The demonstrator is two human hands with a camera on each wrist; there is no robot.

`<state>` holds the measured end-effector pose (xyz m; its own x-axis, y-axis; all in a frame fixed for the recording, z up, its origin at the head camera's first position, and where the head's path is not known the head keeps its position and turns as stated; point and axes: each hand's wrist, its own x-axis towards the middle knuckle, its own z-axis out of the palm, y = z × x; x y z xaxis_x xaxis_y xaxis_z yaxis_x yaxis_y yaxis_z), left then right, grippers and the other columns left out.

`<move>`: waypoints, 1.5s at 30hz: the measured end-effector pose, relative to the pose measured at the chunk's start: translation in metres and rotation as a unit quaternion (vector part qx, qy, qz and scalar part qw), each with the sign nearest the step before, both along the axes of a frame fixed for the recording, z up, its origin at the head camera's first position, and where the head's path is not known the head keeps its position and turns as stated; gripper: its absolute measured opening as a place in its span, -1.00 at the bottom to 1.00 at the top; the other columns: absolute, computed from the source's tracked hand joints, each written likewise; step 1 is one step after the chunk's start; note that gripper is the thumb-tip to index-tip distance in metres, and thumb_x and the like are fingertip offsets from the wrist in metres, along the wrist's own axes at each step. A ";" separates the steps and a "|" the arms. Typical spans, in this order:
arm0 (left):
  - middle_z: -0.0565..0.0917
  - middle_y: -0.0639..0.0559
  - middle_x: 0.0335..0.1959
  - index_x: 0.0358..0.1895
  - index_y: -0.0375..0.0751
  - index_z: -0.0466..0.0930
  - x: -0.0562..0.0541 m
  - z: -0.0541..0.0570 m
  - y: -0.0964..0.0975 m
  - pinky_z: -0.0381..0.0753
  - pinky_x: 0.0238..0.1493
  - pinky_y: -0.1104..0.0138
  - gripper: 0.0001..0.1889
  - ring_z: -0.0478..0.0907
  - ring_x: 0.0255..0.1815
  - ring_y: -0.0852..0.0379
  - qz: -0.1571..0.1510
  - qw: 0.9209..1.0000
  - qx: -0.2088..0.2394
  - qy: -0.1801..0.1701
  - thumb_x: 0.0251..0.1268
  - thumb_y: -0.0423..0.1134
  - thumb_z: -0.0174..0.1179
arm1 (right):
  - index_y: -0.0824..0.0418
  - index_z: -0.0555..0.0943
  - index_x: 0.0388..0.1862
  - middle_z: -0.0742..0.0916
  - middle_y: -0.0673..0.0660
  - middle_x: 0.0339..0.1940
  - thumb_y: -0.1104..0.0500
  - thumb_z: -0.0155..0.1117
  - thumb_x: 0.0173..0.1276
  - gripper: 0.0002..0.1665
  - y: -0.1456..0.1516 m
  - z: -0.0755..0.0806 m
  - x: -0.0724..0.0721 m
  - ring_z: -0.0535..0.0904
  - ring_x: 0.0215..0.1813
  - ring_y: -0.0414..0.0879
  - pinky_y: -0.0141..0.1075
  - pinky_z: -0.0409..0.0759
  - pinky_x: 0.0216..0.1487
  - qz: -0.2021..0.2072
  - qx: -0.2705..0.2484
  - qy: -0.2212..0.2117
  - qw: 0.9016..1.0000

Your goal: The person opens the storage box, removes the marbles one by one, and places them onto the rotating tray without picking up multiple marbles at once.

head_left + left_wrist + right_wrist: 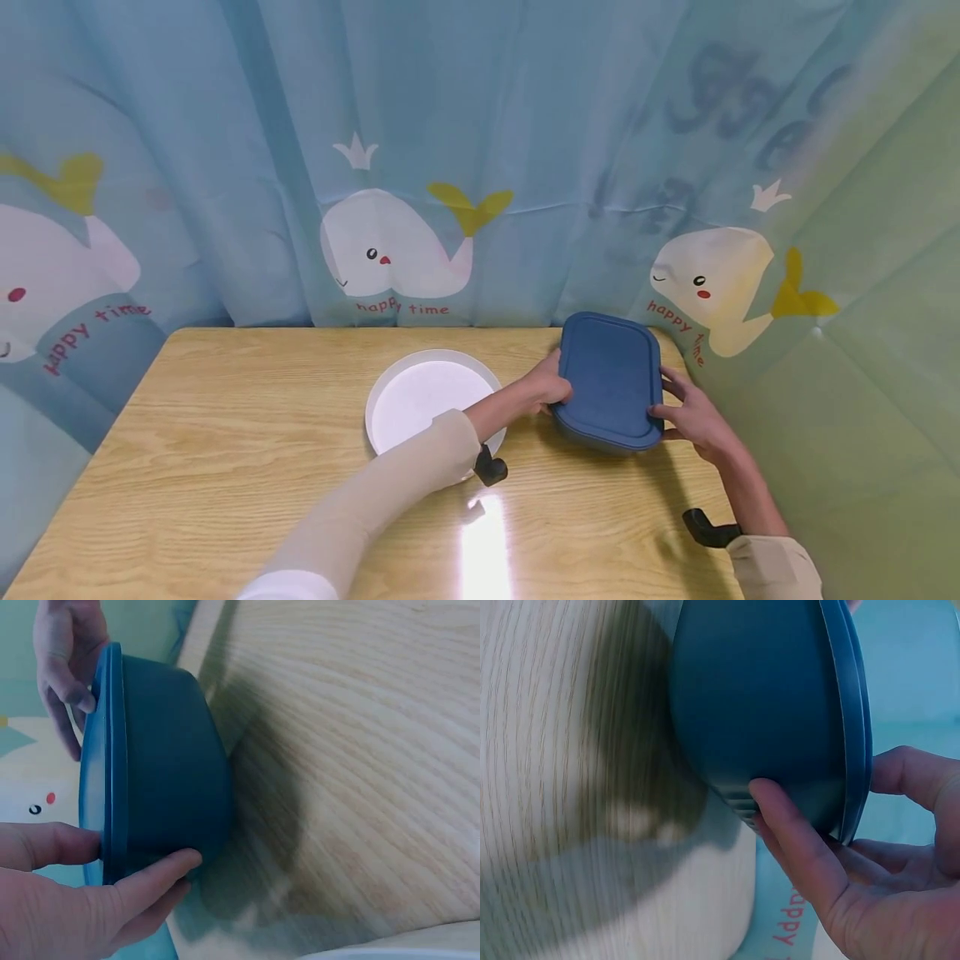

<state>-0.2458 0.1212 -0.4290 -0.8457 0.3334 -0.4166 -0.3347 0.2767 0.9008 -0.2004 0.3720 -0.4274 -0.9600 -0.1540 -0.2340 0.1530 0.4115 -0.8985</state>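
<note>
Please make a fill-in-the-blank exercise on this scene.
1. Of the blue container and the white plate, both the left hand and right hand hold the ____.
2. In the head view, the container is to the plate's ____.
3. The arm partly hiding the plate there is the ____ one.
4. Red lettering on the curtain reads "happy ____".

Missing words: container; right; left; time.

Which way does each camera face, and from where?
Head: on the head, looks forward and down at the blue lidded container; shows left hand and right hand.
Left wrist: on that wrist, faces the container's side; left hand near, right hand beyond.
Right wrist: on that wrist, faces the container's side; right hand near.
Shared: both wrist views show the container and wooden table.
</note>
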 end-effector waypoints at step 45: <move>0.06 -0.40 0.51 0.61 -0.29 -0.27 0.071 -0.021 -0.035 0.69 -0.32 -0.02 0.07 0.46 0.14 -0.20 0.066 0.992 0.108 0.003 -0.05 -0.75 0.03 | 0.38 -0.14 0.61 0.06 0.61 0.50 0.38 0.18 0.38 -0.02 -0.020 0.010 0.015 0.64 0.01 0.22 0.00 0.72 -0.23 0.086 0.031 -0.030 0.995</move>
<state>-0.1744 0.0860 -0.4502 -0.8901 0.3006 -0.3427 -0.3499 0.0313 0.9363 -0.1854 0.3523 -0.4174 -0.9044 -0.2987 -0.3047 0.1282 0.4908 -0.8618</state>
